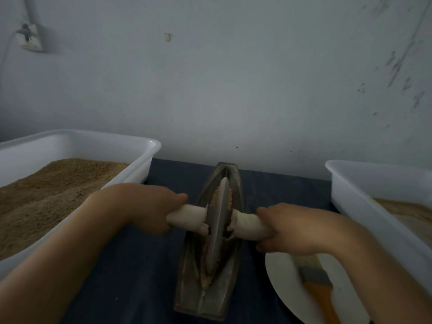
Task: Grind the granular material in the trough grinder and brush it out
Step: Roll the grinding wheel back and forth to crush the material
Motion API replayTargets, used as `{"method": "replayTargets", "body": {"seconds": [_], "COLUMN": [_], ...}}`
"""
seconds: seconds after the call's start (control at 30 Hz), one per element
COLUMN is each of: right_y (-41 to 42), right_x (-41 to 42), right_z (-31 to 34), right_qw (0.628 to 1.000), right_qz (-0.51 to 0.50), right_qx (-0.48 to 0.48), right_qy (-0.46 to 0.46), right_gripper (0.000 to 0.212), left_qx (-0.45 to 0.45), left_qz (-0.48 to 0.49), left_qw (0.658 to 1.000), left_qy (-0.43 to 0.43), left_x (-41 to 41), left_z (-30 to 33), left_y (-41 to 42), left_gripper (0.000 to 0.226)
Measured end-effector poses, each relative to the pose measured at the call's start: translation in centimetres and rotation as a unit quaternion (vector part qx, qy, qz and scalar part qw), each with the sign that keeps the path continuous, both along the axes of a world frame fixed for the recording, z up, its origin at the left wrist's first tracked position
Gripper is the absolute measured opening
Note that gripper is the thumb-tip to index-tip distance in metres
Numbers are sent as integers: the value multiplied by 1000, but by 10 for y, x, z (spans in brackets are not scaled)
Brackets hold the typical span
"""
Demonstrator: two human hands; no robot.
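A tub [149, 146] of brown grain, cut off at the frame's left, sits outside the left hand [149, 206]. Both hands curl round the wheel's handle [187, 217]; between them the wheel [219, 220] stands in the trough [210, 298]. The right hand [292, 228] partly hides a brush [315, 281].

Trough grinder [211, 232]: dull dark grey metal, with paler scuffed streaks near its near end. Grinding wheel [219, 220]: lighter steel grey, plain. Wheel handle [187, 217]: off-white on both sides of the wheel. Granular material [205, 267] in the trough: light tan to reddish brown, speckled. Desk [145, 265]: covered in plain dark navy blue. Left bin [93, 141] and right bin [364, 183]: white, each with sandy brown grainy contents. Plate [282, 277]: white. Brush [315, 281]: pale cream bristles, grey ferrule, orange handle. Wall [233, 78]: pale grey-blue, scuffed at right.
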State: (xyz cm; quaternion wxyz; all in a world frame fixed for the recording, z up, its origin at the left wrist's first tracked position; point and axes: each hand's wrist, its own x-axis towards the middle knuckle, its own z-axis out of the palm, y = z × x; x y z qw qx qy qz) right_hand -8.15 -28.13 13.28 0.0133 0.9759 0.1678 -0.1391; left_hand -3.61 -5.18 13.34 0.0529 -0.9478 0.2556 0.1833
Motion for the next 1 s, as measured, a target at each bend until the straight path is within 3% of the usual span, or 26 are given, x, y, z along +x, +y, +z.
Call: {"method": "replayTargets", "body": {"seconds": [0.23,0.33,0.47,0.6,0.73,0.87,1.0], "right_y": [0,-4,-8,-10,-9,-5,2], "right_x": [21,38,59,66,58,37,17], "right_z": [-9,-23,-47,-54,-48,-30,-10], "right_qw": [999,992,952,935,953,985,999], "right_qz": [-28,-45,-42,-51,-29,-27,-17], "right_qx": [13,12,-19,-29,-18,-2,1], "right_qy": [-16,-118,-302,-351,-302,-170,-51], "right_gripper": [25,18,19,22,18,23,31], "left_qx": [-53,-70,-97,-142,-102,-57,-30], "left_qz": [16,22,29,30,16,16,14], "left_qw": [998,989,951,921,945,985,999], "left_qy": [-23,-130,-292,-362,-311,-162,-27], "left_x": [18,36,53,55,52,38,20], "left_z": [-11,-24,-48,-58,-49,-29,-10], "left_y": [-3,-6,-11,-14,-10,-6,-2], "left_gripper": [28,34,33,33,34,39,39]}}
